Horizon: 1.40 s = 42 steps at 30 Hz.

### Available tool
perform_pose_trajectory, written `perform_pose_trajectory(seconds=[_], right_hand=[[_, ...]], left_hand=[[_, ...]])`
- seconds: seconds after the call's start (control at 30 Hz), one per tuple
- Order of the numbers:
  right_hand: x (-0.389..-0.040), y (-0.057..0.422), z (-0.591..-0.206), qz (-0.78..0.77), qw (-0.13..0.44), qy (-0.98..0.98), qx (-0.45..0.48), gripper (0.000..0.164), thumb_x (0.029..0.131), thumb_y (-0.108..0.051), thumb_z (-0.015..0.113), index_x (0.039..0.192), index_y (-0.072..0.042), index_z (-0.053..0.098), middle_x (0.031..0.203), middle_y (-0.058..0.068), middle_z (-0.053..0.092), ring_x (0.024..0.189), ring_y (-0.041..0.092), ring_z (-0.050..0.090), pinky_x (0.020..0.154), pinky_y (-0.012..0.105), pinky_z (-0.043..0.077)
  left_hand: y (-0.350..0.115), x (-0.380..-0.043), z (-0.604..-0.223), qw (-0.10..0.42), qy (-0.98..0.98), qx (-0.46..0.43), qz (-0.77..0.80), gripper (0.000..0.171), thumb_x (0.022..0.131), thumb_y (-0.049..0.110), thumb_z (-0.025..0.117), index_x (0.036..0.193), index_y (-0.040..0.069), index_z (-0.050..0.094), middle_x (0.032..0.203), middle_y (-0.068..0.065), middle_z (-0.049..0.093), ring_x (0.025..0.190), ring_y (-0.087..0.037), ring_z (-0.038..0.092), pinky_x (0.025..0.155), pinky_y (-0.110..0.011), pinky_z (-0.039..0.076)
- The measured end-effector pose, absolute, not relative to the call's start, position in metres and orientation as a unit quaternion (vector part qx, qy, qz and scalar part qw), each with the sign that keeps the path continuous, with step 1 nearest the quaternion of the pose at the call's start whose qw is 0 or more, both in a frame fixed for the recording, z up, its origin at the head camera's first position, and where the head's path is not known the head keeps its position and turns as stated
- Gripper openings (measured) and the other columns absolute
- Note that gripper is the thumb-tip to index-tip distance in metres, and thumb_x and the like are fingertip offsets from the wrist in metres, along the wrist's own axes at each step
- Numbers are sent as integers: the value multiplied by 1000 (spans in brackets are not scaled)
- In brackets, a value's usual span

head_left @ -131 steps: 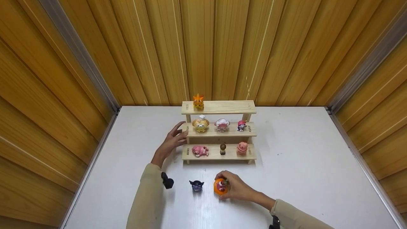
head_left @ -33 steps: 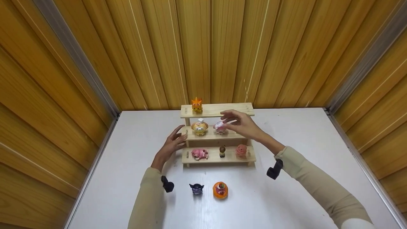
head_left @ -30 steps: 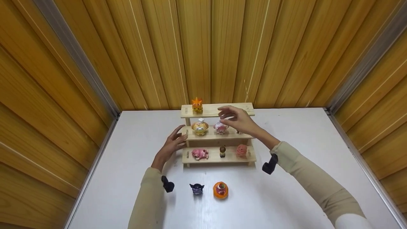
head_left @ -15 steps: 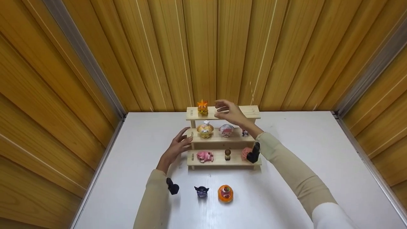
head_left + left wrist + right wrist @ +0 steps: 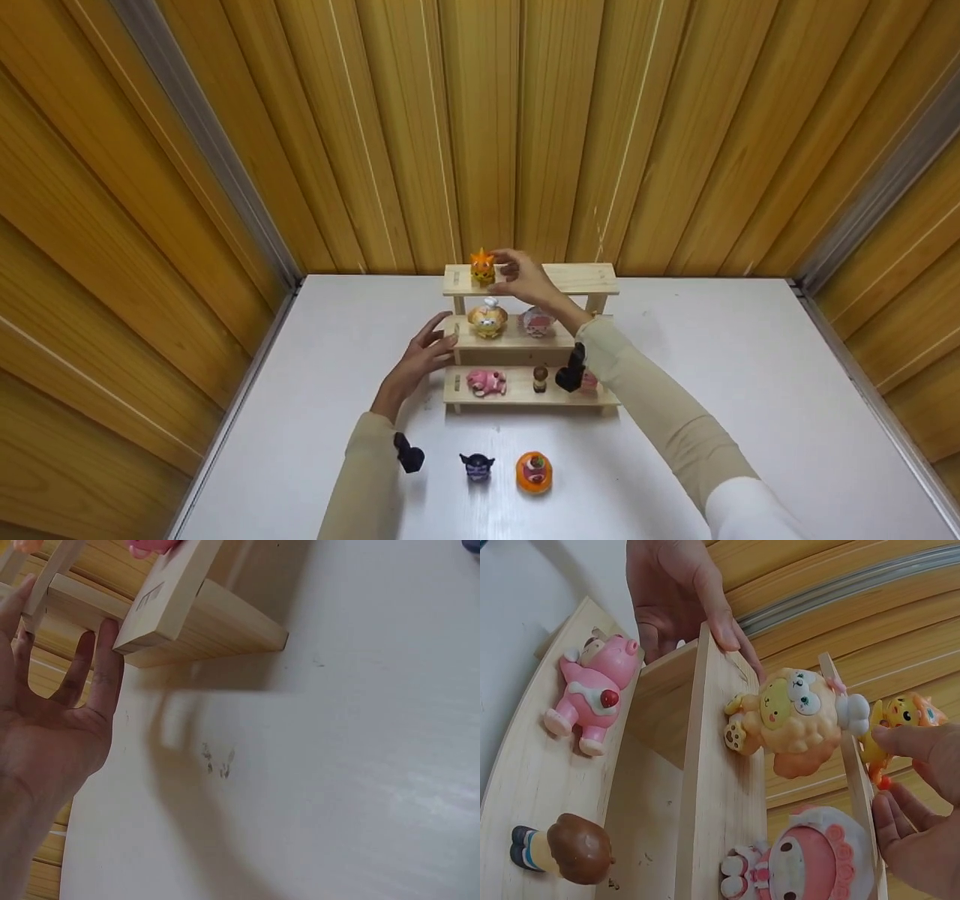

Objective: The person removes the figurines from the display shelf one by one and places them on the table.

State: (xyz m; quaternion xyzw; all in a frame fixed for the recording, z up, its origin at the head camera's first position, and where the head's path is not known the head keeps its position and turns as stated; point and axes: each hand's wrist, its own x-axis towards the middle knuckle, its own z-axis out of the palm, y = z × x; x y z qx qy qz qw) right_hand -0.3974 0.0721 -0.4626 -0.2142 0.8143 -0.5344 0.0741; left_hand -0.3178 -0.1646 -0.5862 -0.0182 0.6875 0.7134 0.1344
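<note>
A spiky-haired orange and yellow figurine [image 5: 482, 268] stands at the left end of the top tier of a wooden display stand [image 5: 585, 277]. My right hand [image 5: 529, 283] has its thumb and fingertips at the figurine's right side, parted around its edge; a firm pinch does not show. With thumb above and fingers below, my left hand [image 5: 421, 360] grips the left end of the middle tier. In the right wrist view, a fluffy chef-hatted figurine [image 5: 802, 720] and a pink-and-white hooded figurine [image 5: 810, 862] sit on that tier.
The bottom tier holds a lying pink bear figurine [image 5: 487, 382] and a small brown-haired figurine [image 5: 540, 379]; another pink one is partly hidden. In front, on the white table [image 5: 675, 450], stand a dark horned figurine [image 5: 477, 466] and an orange round-based figurine [image 5: 534, 472].
My right hand has left the orange round-based figurine on the table, risen over the stand and moved left to the spiky-haired figurine. My left hand keeps its place on the stand.
</note>
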Motion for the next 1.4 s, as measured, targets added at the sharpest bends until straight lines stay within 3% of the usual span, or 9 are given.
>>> perform_pose_trajectory(seconds=[0.43, 0.63, 1.0, 1.2, 1.4], right_hand=[[-399, 61, -462, -508, 33, 835, -209, 46, 85, -2, 79, 127, 9, 62, 129, 30, 53, 116, 41, 60, 101, 48, 53], [-399, 63, -463, -500, 5, 845, -190, 47, 84, -6, 81, 126, 9, 66, 126, 29, 58, 114, 42, 62, 99, 49, 56], [-395, 71, -458, -496, 32, 851, -167, 47, 88, -5, 79, 131, 8, 64, 131, 28, 56, 119, 42, 62, 104, 47, 54], [-396, 78, -456, -528, 50, 835, -146, 49, 89, -1, 76, 134, 9, 61, 134, 30, 58, 120, 41, 64, 104, 42, 54], [-393, 88, -452, -575, 81, 806, -116, 49, 91, 3, 72, 138, 5, 59, 142, 27, 54, 130, 39, 60, 105, 37, 55]], left_hand=[[-164, -320, -577, 137, 689, -8, 711, 68, 102, 31, 65, 161, 29, 32, 155, -20, 38, 130, -34, 58, 112, -51, 49], [-162, -322, -577, 137, 690, -5, 711, 68, 100, 32, 67, 160, 31, 34, 154, -19, 37, 131, -34, 56, 112, -51, 48], [-160, -323, -577, 137, 686, -3, 715, 65, 101, 30, 66, 159, 31, 36, 156, -19, 36, 128, -32, 58, 110, -49, 50], [-161, -325, -576, 139, 688, 1, 713, 67, 101, 30, 66, 160, 30, 34, 153, -18, 41, 128, -32, 60, 110, -49, 51], [-162, -327, -577, 141, 683, -6, 716, 66, 100, 29, 67, 159, 31, 36, 153, -19, 40, 132, -38, 58, 110, -50, 50]])
